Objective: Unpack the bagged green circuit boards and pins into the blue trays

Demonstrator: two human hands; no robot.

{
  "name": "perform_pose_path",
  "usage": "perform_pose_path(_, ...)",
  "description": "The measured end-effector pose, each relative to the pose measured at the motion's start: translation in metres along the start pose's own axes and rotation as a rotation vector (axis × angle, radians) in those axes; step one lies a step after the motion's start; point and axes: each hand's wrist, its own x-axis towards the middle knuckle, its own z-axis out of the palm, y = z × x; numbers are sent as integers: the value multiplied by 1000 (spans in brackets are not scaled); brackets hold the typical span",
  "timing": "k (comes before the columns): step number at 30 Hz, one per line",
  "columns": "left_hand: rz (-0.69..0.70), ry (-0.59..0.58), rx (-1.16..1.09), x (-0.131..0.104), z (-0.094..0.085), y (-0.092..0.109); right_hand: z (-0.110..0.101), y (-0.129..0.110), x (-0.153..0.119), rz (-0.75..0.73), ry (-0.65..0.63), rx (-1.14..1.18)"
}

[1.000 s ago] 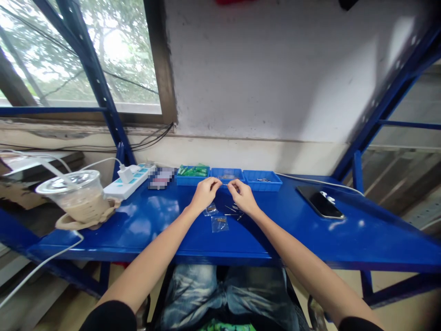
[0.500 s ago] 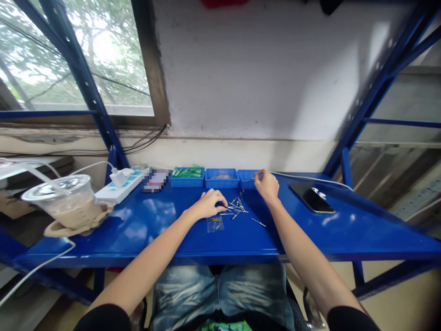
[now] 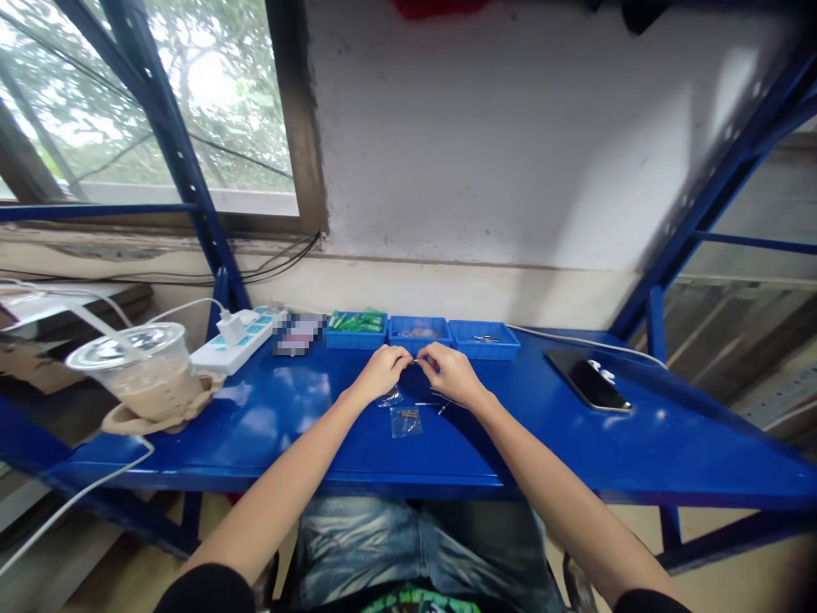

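My left hand [image 3: 385, 368] and my right hand [image 3: 452, 372] meet over the middle of the table, fingertips almost touching. Between them shows a small thin metal rod [image 3: 415, 361], pinched by both hands; its ends are hidden in the fingers. Below, loose metal rods [image 3: 440, 406] lie on the blue table, partly covered by my right hand. A small clear bag [image 3: 407, 422] with brass-coloured pieces rests nearer the front edge. Another clear bag [image 3: 391, 398] lies just under my left hand.
Behind the hands stand a blue bin with green packets [image 3: 357, 330], a middle blue bin [image 3: 419, 329] and a right blue bin [image 3: 483, 340] holding metal rods. A phone [image 3: 588, 380] with white earbuds lies right. A drink cup [image 3: 137, 375] and a power strip [image 3: 239, 342] stand left.
My right hand has come from the right bin to the middle and met my left hand. My left hand has lifted from the rod pile. The view has shifted slightly.
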Motion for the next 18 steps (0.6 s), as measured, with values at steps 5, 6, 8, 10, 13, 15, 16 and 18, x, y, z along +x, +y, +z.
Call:
perform_pose_path(5, -7, 8, -52, -1, 1, 4, 0, 2, -2, -2, -12, -64)
perform_pose_path(6, -17, 31, -66, -2, 1, 5, 0, 3, -2, 8, -11, -62)
perform_pose_path(8, -26, 92, -102, -3, 1, 8, 0, 4, -2, 38, -5, -48)
perform_pose_path(10, -11, 140, -114, -4, 0, 9, -2, 4, -1, 65, 8, -37)
perform_pose_path(13, 5, 156, -63, -4, -1, 10, -5, 2, 0, 76, 25, -28)
perform_pose_path(15, 0, 158, -37, -4, -2, 11, -7, 1, 0, 62, 37, -12)
perform_pose_path(16, -1, 155, -39, -3, -2, 11, -8, 1, 0, 50, 43, -2)
perform_pose_path(18, -2, 140, -70, -3, -3, 11, -9, -1, 0, 21, 47, 7)
